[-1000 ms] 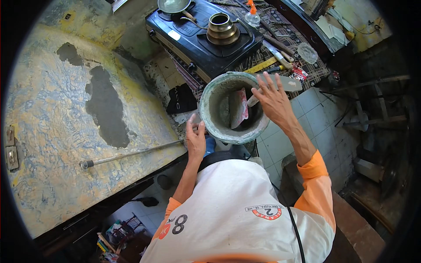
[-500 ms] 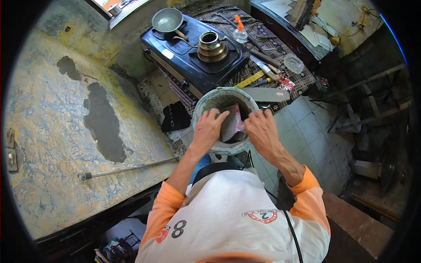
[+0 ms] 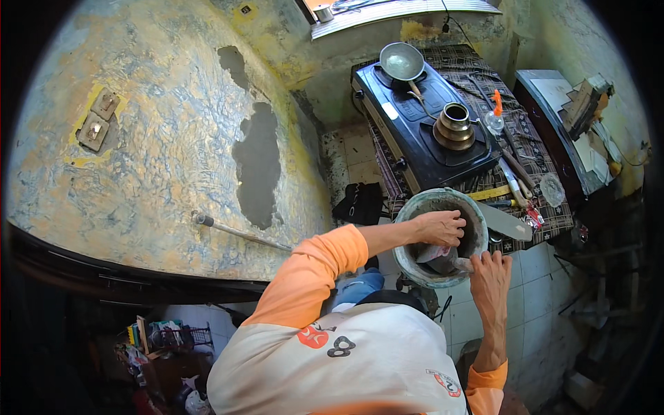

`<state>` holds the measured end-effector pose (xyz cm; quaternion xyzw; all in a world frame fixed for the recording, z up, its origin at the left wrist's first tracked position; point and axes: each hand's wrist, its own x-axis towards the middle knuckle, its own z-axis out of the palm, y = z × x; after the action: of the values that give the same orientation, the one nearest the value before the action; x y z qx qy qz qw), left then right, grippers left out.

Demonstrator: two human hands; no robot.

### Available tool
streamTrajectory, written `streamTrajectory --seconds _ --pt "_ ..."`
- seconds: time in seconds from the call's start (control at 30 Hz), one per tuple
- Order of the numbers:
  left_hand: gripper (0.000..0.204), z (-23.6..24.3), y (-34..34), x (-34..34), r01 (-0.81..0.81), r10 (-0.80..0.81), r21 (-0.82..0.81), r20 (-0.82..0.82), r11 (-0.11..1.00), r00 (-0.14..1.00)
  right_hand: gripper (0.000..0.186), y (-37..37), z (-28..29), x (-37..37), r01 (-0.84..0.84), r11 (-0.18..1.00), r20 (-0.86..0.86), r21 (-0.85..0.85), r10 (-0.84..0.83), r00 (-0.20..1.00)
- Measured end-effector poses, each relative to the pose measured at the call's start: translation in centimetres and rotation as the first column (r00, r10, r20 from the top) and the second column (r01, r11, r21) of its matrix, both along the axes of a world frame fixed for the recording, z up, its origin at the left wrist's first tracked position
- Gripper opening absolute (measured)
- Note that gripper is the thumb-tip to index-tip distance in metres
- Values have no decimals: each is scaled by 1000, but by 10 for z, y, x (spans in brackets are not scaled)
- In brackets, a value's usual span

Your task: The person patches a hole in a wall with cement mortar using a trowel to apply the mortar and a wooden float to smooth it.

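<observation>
A grey-crusted bucket [image 3: 408, 232] stands by the cloth-covered table's front. Inside it is a flat tool [image 3: 437, 253] with a pinkish face and a pale handle. My left hand [image 3: 437, 227] reaches over into the bucket above this tool, fingers curled; what they grip is hidden. My right hand [image 3: 490, 280] is at the bucket's right rim, fingers closed round the handle's end. Just behind it, a long grey board [image 3: 506, 223] lies on the table edge.
A black stove [image 3: 408, 155] holds a pan [image 3: 401, 62] and brass kettle [image 3: 454, 135]. Tools [image 3: 515, 173] lie beside it on the patterned cloth. A patched wall [image 3: 159, 173] is left, with a pole [image 3: 242, 231] along its lower part. Clutter [image 3: 169, 346] sits lower left.
The view has swung left. Both hands, apart and open a second ago, have closed in on the bucket; my left reaches inside, my right has taken hold of the tool's handle.
</observation>
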<state>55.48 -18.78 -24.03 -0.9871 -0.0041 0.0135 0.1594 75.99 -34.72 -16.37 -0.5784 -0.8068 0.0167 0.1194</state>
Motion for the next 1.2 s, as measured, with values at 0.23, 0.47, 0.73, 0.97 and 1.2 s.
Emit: streamTrajectory --seconds 0.23,0.47,0.73,0.97,1.2 --pt "9 92 17 -64 -15 37 -87 261 996 965 18 0 40 22 49 995 -10 -84 -50 999" --pt "15 105 -37 -179 -180 861 -858 502 482 -88 44 -24 73 107 103 855 -520 -508 -400 755" --pt "24 -61 -117 -307 619 661 -778 -411 105 -628 66 -5 68 -20 121 882 -838 -456 -471 277" --pt "27 -155 -145 -389 741 570 -667 -642 -84 -513 54 128 30 -272 -271 729 -765 -629 -520 379" --pt "25 -177 -99 -417 672 595 -685 -674 -281 -438 33 262 -80 -399 -412 562 -690 -718 -657 306"
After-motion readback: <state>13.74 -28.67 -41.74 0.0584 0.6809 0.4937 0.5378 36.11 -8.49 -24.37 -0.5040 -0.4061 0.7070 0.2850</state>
